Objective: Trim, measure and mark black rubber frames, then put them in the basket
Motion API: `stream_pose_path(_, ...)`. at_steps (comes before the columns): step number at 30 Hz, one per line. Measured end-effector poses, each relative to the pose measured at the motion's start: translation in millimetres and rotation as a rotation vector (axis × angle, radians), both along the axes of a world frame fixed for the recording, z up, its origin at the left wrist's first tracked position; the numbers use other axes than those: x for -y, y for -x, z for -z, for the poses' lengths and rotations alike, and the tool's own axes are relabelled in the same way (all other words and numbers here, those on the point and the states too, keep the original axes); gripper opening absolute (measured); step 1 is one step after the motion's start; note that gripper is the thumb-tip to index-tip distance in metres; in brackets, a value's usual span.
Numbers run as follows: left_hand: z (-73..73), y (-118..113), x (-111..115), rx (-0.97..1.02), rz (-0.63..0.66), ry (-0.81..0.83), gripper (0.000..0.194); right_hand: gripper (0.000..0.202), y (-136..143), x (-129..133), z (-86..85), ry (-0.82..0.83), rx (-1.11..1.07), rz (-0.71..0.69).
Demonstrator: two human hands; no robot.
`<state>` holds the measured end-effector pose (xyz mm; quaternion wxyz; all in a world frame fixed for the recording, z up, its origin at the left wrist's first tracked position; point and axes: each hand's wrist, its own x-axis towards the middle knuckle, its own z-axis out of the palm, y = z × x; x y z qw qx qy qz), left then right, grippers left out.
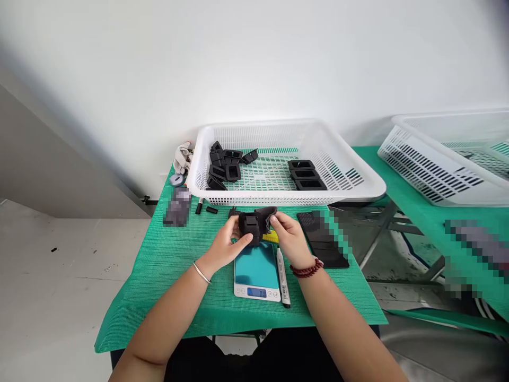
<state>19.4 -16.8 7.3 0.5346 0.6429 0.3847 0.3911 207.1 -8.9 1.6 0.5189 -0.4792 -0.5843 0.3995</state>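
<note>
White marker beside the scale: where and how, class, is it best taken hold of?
Probably mid-barrel on the marker, pinched across its width from above and slightly from the right: it lies lengthwise, its left side close along the scale, while green cover shows on its right.

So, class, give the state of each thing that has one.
Silver digital scale: on, reading 0.0
Bulky black part: held in left hand
Dark creased fabric: pinched by right hand
Nearer white plastic basket: open, holding black rectangular frames
White cylindrical marker: lying flat
Other white plastic basket: open
</note>
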Motion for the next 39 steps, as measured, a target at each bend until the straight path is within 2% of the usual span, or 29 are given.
stream_pose_path(5, -7.2, 2.3, 1.1, -0.083, 0.023, -0.108, 0.039, 0.028, -4.2, -1.0, 1.7, 0.049, -0.064, -0.093)
stream_pose_path(8, -5.5, 3.6, 0.9, -0.082, 0.033, -0.102, 0.037, 0.029, -3.6, -1.2, 2.7, 0.104, -0.109, -0.144)
stream_pose_path(11, -1.2, 3.8, 0.0, -0.071, -0.045, -0.055, 0.038, 0.03, -2.5, -1.4, 1.0, 0.153, -0.112, -0.184)
stream_pose_path(14, -1.0, 3.0, -1.6, -0.072, -0.111, -0.09, 0.035, 0.033, -1.8, -1.2, -3.3, 0.177, -0.082, -0.202)
stream_pose_path(17, -4.0, 2.5, -3.3, -0.04, -0.134, -0.139, 0.031, 0.034, 0.0, -0.9, -6.2, 0.16, -0.023, -0.223)
stream_pose_path(27, 0.2, 7.1, -4.2, 0.003, -0.09, -0.073, 0.03, 0.036, 13.8, 1.8, -1.0, 0.048, 0.147, -0.146)
stream_pose_path(33, 0.0, 3.8, -4.4, 0.009, -0.167, -0.102, 0.029, 0.024, 7.7, 0.5, -5.6, 0.053, 0.179, -0.289)
stream_pose_path(36, -0.4, 4.4, -4.8, -0.024, -0.142, -0.105, 0.031, 0.023, 7.9, 1.2, -5.5, 0.035, 0.211, -0.26)
stream_pose_path(39, -1.6, 6.1, -5.0, -0.058, -0.105, -0.103, 0.034, 0.023, 11.4, 2.7, -3.8, 0.002, 0.276, -0.156)
